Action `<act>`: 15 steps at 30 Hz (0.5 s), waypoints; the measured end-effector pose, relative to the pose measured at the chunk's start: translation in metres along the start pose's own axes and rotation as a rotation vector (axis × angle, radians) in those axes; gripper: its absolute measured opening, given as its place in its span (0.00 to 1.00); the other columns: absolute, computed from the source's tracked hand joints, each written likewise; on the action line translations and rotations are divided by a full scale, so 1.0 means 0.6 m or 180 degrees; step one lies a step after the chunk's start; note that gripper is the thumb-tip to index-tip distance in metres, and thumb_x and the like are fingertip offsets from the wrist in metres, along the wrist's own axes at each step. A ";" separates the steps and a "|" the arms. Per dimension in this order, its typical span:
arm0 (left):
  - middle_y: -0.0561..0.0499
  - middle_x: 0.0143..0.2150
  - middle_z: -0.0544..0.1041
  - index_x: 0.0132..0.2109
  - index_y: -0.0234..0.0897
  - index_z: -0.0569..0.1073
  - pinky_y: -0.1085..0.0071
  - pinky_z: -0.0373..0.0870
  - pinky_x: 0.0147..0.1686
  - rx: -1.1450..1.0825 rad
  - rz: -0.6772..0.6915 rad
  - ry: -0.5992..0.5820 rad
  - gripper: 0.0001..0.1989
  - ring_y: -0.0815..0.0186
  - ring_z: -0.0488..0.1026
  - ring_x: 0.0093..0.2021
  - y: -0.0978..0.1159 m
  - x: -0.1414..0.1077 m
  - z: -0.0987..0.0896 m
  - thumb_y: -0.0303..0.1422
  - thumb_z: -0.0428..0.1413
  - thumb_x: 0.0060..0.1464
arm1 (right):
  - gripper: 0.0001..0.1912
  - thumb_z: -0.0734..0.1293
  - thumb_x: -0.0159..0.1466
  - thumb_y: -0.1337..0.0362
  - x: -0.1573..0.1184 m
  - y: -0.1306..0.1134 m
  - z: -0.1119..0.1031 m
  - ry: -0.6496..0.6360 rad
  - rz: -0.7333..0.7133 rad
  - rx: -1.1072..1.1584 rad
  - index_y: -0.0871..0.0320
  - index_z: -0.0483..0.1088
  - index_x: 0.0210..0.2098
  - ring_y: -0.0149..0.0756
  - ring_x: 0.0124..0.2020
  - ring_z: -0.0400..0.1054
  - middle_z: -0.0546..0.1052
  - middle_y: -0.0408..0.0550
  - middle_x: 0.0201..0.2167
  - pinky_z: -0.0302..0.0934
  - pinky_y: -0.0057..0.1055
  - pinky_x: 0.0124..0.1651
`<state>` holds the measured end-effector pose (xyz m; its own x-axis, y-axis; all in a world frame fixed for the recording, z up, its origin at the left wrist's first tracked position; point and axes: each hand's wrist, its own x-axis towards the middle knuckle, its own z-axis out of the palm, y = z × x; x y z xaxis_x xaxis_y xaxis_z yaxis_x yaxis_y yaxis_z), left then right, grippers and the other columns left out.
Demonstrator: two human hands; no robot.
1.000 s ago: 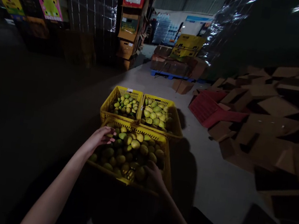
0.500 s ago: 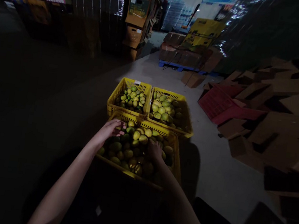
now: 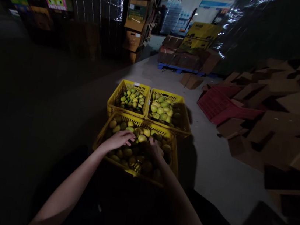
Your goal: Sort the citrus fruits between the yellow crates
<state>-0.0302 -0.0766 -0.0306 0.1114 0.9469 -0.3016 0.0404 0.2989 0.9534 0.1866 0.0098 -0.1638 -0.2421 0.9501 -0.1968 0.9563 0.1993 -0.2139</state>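
Note:
A yellow plastic crate [image 3: 98, 140] full of oval yellow and green fruits [image 3: 142, 138] stands low in front of me; their exact kind I cannot make out. Over its left half hovers my left hand [image 3: 119, 140], open, palm down, its slightly bent fingers pointing right and nothing seen in them. My right hand [image 3: 155, 148] is low among the fruits right of the middle, fingers curled in shadow. Whatever lies within its grip is hidden. The two hands face each other with a few brightly lit fruits between them.
Behind stand two more yellow crates of fruit, one left [image 3: 109, 103] and one right [image 3: 188, 127]. A red crate [image 3: 215, 105] lies tilted beside a heap of cardboard boxes [image 3: 284, 131] on the right. Farther back are a blue pallet [image 3: 177, 69] and stacked cartons [image 3: 137, 12].
My left hand has moved right and slightly down, from the crate's left edge to over the fruits. My right hand stays near its place, its fingers now more curled.

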 end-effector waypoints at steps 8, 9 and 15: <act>0.51 0.33 0.77 0.31 0.41 0.74 0.67 0.66 0.43 0.1285 0.0454 0.0310 0.08 0.62 0.74 0.33 -0.016 0.005 -0.004 0.38 0.54 0.53 | 0.12 0.62 0.59 0.73 -0.049 -0.043 -0.013 -0.0031 0.0196 0.1013 0.63 0.68 0.43 0.50 0.44 0.69 0.74 0.61 0.37 0.59 0.39 0.43; 0.50 0.33 0.77 0.30 0.41 0.73 0.65 0.65 0.47 0.1517 0.0394 0.0426 0.07 0.59 0.74 0.37 -0.022 0.013 -0.002 0.38 0.55 0.52 | 0.09 0.64 0.58 0.71 -0.056 -0.038 -0.026 -0.0047 0.0201 0.1241 0.62 0.69 0.39 0.49 0.43 0.70 0.74 0.57 0.33 0.60 0.38 0.42; 0.40 0.39 0.75 0.27 0.36 0.71 0.55 0.60 0.53 0.1863 -0.0212 0.0576 0.08 0.45 0.67 0.54 -0.103 0.068 0.054 0.33 0.63 0.42 | 0.16 0.68 0.54 0.52 -0.102 0.010 -0.137 0.0172 0.0159 0.2811 0.59 0.70 0.33 0.42 0.31 0.71 0.73 0.47 0.23 0.64 0.34 0.31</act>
<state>0.0041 -0.0601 -0.1021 -0.0784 0.9489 -0.3058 0.5857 0.2920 0.7561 0.2209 -0.0273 -0.0746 -0.1740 0.9672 -0.1848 0.4843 -0.0794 -0.8713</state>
